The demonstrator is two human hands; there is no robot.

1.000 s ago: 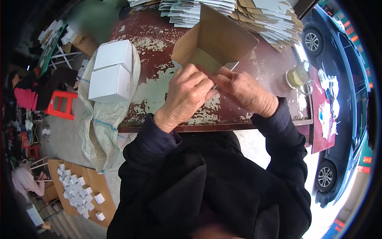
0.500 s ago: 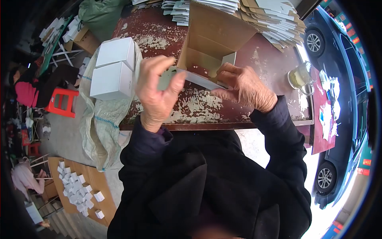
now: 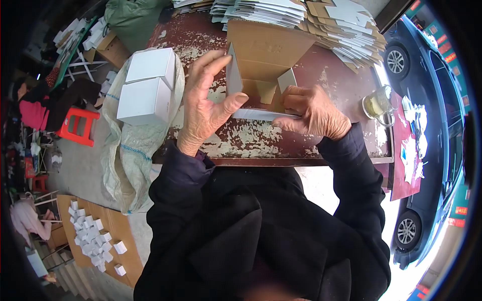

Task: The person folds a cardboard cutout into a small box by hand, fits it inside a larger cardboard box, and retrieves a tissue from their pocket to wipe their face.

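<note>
A partly folded cardboard box (image 3: pixel 266 47), white outside and brown inside, stands on the worn red table with its large back panel raised. My right hand (image 3: pixel 319 110) grips its front right corner, thumb outside and fingers curled over the low white front wall. At the box's left side, my left hand (image 3: pixel 203 103) is held up with fingers stretched and thumb spread. Its fingertips meet the left side panel, and the thumb lies near the front left corner. Both hands partly cover the box's edges.
Stacks of flat white cardboard (image 3: pixel 256 12) lie along the table's far edge. Two closed white boxes (image 3: pixel 145 100) rest on a woven sack (image 3: pixel 128 165) at the left. A glass mug (image 3: pixel 377 104) stands near the right edge. Small white boxes (image 3: pixel 93 241) lie on cardboard at lower left.
My left hand has moved up and against the box's left side, which now stands upright. The box has turned slightly, and its front wall is now nearly parallel to the table edge.
</note>
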